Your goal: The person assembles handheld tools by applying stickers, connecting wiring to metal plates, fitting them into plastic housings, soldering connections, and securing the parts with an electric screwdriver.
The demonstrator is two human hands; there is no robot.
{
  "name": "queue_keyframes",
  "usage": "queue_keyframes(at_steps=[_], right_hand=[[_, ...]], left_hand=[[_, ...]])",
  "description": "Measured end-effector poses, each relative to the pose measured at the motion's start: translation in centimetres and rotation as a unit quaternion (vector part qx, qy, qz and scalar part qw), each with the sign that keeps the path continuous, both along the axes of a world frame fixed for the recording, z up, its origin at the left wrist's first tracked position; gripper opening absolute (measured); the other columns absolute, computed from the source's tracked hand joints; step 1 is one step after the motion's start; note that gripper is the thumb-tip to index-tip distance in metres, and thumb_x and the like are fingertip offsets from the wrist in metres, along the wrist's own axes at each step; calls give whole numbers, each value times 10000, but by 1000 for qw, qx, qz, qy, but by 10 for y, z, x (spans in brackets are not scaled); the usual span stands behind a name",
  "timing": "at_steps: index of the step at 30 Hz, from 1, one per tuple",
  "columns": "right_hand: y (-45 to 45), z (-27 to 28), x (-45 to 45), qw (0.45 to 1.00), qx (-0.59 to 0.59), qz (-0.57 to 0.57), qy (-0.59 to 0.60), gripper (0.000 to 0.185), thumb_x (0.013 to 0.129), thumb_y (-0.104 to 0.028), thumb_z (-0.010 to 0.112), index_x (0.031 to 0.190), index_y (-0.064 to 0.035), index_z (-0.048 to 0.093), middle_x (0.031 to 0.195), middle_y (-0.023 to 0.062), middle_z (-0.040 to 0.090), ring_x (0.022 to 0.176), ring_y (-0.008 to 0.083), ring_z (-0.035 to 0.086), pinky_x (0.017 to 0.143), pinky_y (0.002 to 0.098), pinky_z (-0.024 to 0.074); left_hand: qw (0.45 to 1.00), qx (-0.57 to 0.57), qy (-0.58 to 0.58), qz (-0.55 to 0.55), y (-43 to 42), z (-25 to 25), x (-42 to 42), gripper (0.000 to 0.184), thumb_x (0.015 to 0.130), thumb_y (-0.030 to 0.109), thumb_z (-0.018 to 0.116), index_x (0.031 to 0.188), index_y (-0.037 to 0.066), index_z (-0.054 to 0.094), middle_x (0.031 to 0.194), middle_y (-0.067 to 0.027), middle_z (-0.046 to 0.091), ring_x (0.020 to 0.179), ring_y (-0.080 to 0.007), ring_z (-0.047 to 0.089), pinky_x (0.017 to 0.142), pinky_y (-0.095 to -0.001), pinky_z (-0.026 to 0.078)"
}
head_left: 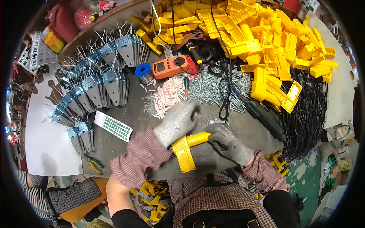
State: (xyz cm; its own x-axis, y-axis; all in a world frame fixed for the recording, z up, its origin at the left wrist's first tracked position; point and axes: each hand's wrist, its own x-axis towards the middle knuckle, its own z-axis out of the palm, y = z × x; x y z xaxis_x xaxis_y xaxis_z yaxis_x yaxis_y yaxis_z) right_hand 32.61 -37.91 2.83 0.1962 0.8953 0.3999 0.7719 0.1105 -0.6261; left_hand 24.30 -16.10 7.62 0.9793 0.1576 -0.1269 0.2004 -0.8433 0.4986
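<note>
Across the workroom table [110,147], yellow parts [247,47] lay heaped far right; near its front edge, the right hand [230,143] had fingers clamped on a yellow casing [185,150], the left hand's [176,123] I couldn't tell; handling it seemed the step, calling for steadiness; screws [216,89] lay beyond

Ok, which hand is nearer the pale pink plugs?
Left. The left hand is close beside the pale pink plugs; the right hand is farther, touching the yellow casing.

Yellow plastic housing [184,154], rounded handle [198,139] pointing right, over near side of table [102,147]
</note>
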Motion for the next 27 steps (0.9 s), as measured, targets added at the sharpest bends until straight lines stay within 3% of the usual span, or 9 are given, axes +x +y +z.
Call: queue_keyframes(at_steps=[1,4,9,12,15,20,22,23,27], right_hand=[[0,0,-1,1000,-1,-1,-1,243,834,-41,701,1058,-67,611,1186,125,619,1128,358,583,971,455,482],[2,0,1,999,14,3,32,262,850,-34,689,1092,-61,594,1167,127,621,1116,364,587,976,455,481],[0,-8,0,999,-21,-39,-19,406,847,-93,709,1235,-75,591,1164,129,597,1165,351,553,1024,466,435],[1,5,0,999,-32,-12,-26,432,835,-118,743,1233,-45,591,1189,150,596,1173,358,542,1017,460,436],[6,5,-2,998,-32,-42,-45,451,820,-120,754,1233,-47,588,1212,139,589,1198,348,528,1026,454,430],[7,-2,-4,996,-29,-31,-80,486,797,-115,767,1242,-55,581,1231,120,579,1211,337,520,1058,482,393],[6,1,-4,995,-29,-41,-86,494,791,-116,770,1244,-58,580,1231,120,576,1217,339,516,1059,483,392],[6,3,-4,995,-29,-51,-86,502,786,-117,772,1246,-60,579,1232,121,574,1223,340,512,1061,484,391],[3,22,-2,997,-30,-40,-62,482,818,-171,748,1255,-63,576,1276,125,539,1227,329,505,1068,482,391]], left_hand=[[988,134,-72,-28,8,-16,12,253,865,85,607,1104,2,609,956,-153,669,907,-304,667,796,-415,555],[955,249,-74,-141,7,-29,34,216,850,77,598,1051,1,612,924,-160,641,879,-315,661,771,-431,553],[957,220,-83,-171,18,-14,26,230,861,64,604,1079,-5,625,946,-164,639,889,-320,660,796,-391,559],[980,-180,-75,-42,35,-2,-24,199,846,90,621,1028,21,665,942,-127,673,886,-276,665,806,-361,545],[941,-337,-13,42,33,-4,-79,164,901,97,661,1037,7,668,1024,-113,693,956,-194,664,866,-337,536],[955,-287,-69,-4,30,-11,-99,201,958,152,637,1114,31,674,1054,-138,679,989,-248,660,885,-365,527],[973,-125,-162,-105,28,-7,-103,243,988,197,581,1175,56,647,1051,-156,641,968,-323,643,846,-410,528],[984,-98,-111,-99,23,2,-108,265,996,215,554,1208,75,628,1058,-169,618,965,-370,618,837,-443,521],[986,-28,-133,-92,13,-3,-120,285,928,132,596,1201,52,612,1067,-167,607,991,-362,607,858,-441,513]])
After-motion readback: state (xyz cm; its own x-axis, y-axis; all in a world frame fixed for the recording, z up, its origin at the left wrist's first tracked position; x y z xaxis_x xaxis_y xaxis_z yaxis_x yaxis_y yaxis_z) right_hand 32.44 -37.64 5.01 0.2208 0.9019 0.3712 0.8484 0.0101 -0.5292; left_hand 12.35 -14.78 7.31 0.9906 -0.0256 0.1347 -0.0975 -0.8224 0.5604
